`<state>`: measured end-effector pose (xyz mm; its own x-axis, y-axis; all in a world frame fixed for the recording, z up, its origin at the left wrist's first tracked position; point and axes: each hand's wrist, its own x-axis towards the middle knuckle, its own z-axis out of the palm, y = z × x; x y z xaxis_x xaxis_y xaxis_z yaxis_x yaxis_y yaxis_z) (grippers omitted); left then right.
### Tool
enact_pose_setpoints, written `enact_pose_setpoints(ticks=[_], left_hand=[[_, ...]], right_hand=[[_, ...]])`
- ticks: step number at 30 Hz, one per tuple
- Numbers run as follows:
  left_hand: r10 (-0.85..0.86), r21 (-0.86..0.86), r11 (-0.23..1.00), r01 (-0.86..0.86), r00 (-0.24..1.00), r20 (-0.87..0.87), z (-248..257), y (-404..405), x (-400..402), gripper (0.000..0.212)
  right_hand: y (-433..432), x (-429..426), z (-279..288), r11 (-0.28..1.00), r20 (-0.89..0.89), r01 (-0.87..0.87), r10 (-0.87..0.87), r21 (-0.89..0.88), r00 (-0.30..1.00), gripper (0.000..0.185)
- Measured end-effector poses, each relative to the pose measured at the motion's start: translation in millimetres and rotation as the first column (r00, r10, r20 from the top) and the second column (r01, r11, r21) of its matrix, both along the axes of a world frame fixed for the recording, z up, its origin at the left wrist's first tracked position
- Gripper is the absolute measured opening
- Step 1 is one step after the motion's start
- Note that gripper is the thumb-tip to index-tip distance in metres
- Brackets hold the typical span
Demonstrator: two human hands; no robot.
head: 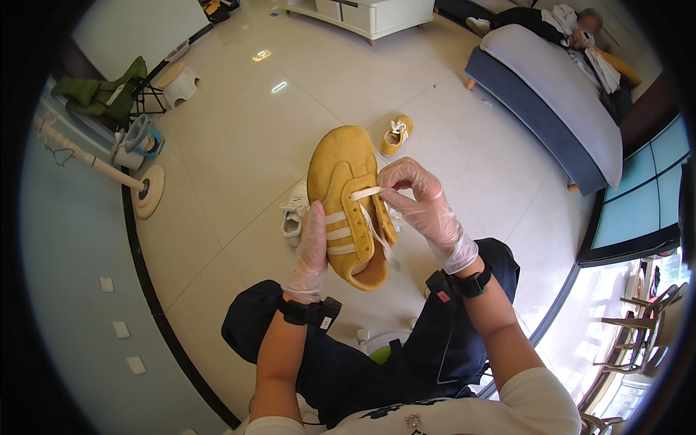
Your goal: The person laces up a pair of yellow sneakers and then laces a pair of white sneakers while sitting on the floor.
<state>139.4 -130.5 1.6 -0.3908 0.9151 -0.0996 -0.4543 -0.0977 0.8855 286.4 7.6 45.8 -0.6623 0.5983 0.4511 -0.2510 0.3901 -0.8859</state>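
A yellow suede sneaker (340, 163) with three white side stripes is held up before me, toe pointing away. My left hand (310, 250), in a clear disposable glove, grips its left side. Between the thumb and fingers of my gloved right hand (421, 204) is a white shoelace (365, 192), drawn across the front of the lacing area. The lace runs through the eyelets nearest the toe, while the lower eyelets on the left flap look bare. A loose length of lace hangs over the shoe opening.
A matching yellow sneaker (397, 135) with white laces rests on the tiled floor (244, 163) ahead. Partly behind my left hand stands a white sneaker (293, 215). A grey sofa (549, 98) with a person lying on it is at right; a fan stand (147, 190) and bins (136, 144) are at left.
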Motion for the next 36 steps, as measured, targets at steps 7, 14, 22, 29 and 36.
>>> enact_pose_setpoints(ticks=[7, 14, 22, 29, 36], left_hand=[[-0.008, 0.031, 1.000, 0.008, 1.000, 0.007, 8.0, 1.6, 3.9, 0.072], [0.011, -0.058, 0.998, -0.004, 0.991, 0.131, 8.1, 0.8, 3.5, 0.072], [0.005, -0.071, 0.997, 0.007, 0.985, 0.170, 8.2, -2.8, 4.2, 0.065], [0.008, -0.079, 0.997, 0.004, 0.987, 0.160, 1.8, -1.4, 2.5, 0.059], [-0.054, -0.050, 0.997, 0.060, 0.992, 0.114, 0.1, 4.5, 3.6, 0.061]], right_hand=[[-14.9, 2.5, 15.3, 0.896, -0.101, 0.273, -0.253, 0.349, 0.962, 0.020], [-1.5, 3.0, 9.4, 0.985, -0.097, 0.010, 0.007, 0.173, 0.995, 0.017], [4.5, 9.0, 9.8, 0.981, -0.009, -0.177, 0.177, -0.073, 0.984, 0.016], [4.1, 7.1, 4.5, 0.990, 0.047, -0.081, 0.076, 0.114, 0.996, 0.024], [-8.0, -2.1, 5.3, 0.812, -0.057, 0.296, -0.310, 0.503, 0.949, 0.025]])
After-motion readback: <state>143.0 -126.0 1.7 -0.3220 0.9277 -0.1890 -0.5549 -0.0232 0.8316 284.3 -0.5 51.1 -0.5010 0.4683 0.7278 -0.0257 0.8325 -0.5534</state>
